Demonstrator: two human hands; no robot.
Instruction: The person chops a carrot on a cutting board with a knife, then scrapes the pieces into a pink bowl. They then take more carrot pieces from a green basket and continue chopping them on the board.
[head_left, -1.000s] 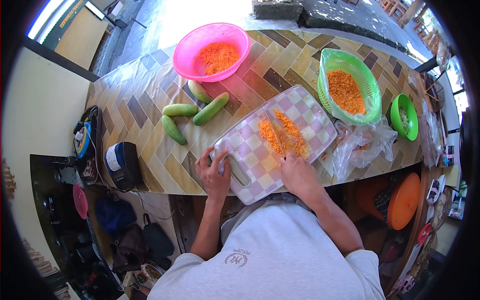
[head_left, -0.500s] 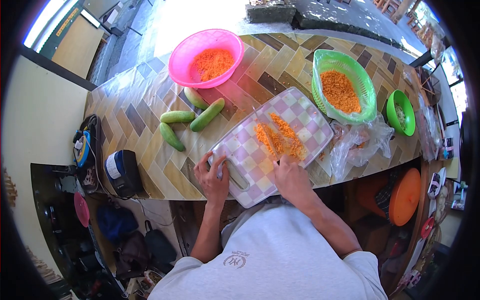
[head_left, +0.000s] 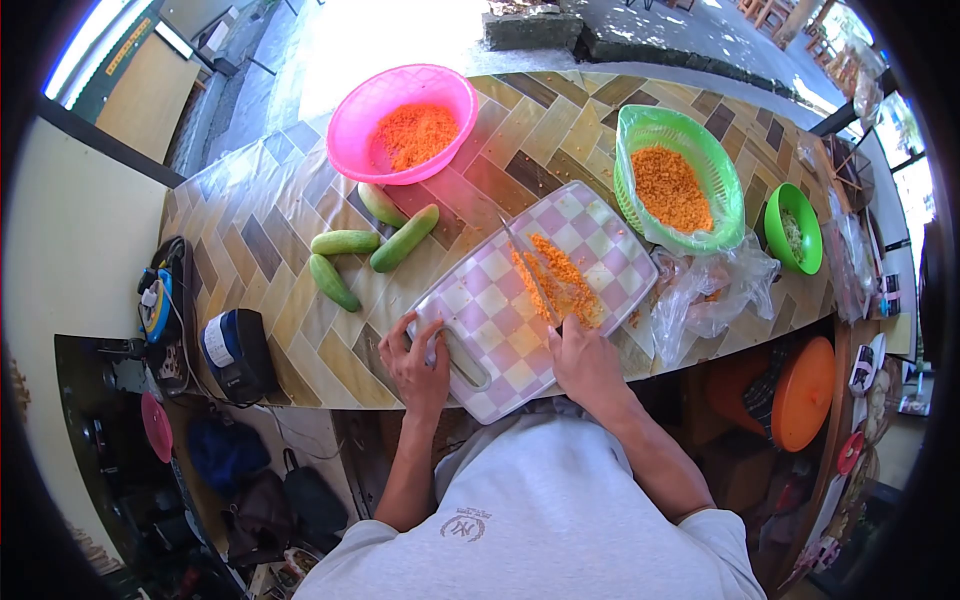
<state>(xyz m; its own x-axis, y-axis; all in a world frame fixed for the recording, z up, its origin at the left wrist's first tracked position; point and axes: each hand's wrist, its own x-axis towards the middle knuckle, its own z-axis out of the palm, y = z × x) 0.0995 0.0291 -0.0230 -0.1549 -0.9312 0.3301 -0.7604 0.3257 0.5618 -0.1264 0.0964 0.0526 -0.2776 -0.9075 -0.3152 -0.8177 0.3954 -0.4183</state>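
A pink and white checkered cutting board (head_left: 480,290) lies slanted at the table's front edge. My right hand (head_left: 585,362) is wrapped round the handle of a knife (head_left: 530,268), whose long blade lies among finely chopped orange bits (head_left: 568,275) on the board. My left hand (head_left: 416,368) rests at the board's left end beside its handle slot, fingers apart, the fingertips on the board and table edge. Beyond the board stands a pink basket (head_left: 345,125) with orange bits inside. A green basket (head_left: 730,165), lined with clear plastic, holds more orange bits.
Several green cucumbers (head_left: 405,238) lie left of the board. On the right are a crumpled plastic bag (head_left: 715,300) and a green bowl (head_left: 812,240) with pale shreds. A dark device (head_left: 240,357) sits at the table's left front edge. An orange lid (head_left: 803,393) is below the table.
The whole view has shifted slightly, with the table things appearing a little lower and further left. The knife blade now lies more to the left side of the orange bits.
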